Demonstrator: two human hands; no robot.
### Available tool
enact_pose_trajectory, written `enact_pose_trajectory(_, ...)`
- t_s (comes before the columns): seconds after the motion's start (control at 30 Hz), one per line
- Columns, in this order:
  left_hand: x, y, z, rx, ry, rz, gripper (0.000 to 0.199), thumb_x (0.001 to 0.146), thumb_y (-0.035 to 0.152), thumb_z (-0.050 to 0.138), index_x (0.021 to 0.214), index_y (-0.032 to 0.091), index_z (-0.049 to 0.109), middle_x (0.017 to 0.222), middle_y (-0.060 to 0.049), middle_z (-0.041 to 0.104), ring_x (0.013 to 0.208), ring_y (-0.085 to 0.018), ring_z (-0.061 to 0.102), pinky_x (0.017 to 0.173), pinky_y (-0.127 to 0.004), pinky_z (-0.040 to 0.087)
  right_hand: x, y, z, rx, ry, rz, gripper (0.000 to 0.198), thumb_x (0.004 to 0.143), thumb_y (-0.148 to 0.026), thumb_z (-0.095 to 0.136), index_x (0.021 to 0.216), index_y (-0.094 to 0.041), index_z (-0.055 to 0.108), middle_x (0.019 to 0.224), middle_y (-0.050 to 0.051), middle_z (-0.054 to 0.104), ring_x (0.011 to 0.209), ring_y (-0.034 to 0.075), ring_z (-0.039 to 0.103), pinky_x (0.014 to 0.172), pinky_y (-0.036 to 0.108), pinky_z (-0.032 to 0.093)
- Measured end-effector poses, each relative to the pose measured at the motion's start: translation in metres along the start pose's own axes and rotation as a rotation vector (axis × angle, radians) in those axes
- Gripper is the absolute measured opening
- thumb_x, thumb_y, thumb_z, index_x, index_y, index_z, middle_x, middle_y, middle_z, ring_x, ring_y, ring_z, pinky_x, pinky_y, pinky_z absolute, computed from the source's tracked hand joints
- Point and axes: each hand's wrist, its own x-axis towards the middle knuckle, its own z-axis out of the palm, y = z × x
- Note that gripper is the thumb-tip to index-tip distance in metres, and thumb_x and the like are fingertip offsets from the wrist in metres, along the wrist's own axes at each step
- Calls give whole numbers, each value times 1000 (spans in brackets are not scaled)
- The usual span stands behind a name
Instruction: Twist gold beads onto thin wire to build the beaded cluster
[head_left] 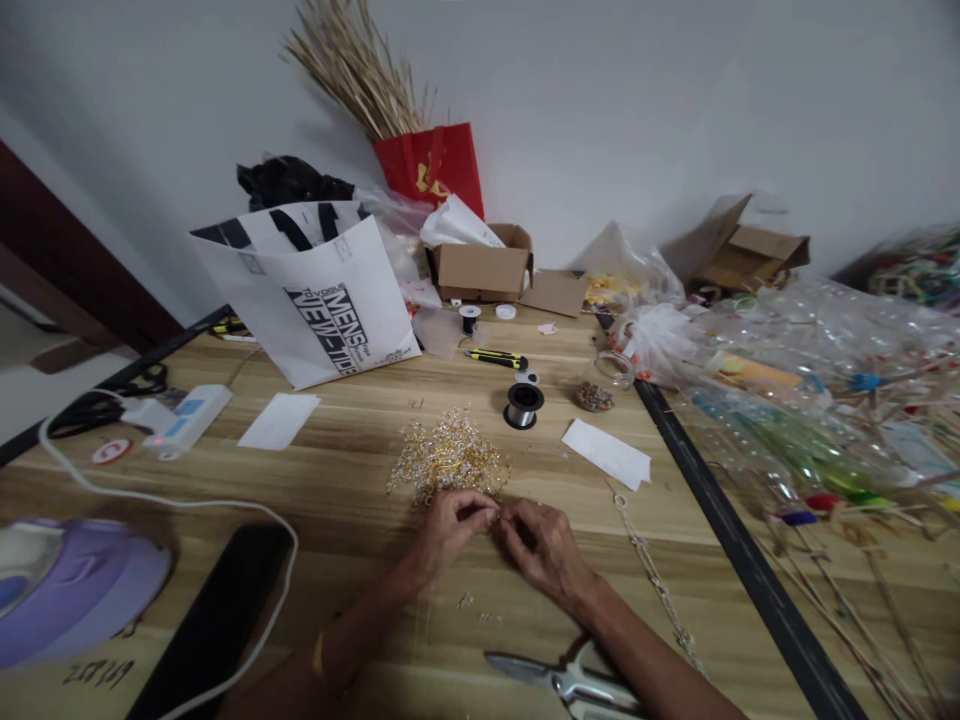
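Note:
My left hand and my right hand meet fingertip to fingertip at the table's middle. Each is closed in a pinch, and whatever lies between the fingers is too small to make out. Just beyond them spreads a loose pile of gold and clear beaded strands, its near edge by my left fingers. Below my hands a few tiny clear pieces lie on the wood. Scissors with pale handles lie partly hidden under my right forearm. To the right trails a knotted cord chain.
Beyond the pile stand a wire spool, a yellow-black cutter knife and a jar of beads. White papers lie on the left. A white cable crosses past a dark phone-like slab. Plastic bottles crowd the right.

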Motion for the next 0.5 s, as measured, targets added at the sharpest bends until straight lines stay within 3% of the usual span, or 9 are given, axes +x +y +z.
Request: enact_pose_trajectory(0.5,1,0,-2,9,-22,8,13,69,25,62,69,12,68,68,-5,68,66,-16,59,63,-24,45,-1,-1,-1,21,-9,10,11,88,-21,46,81,-19,54,65,2,59,56,14,54,55,23,39)
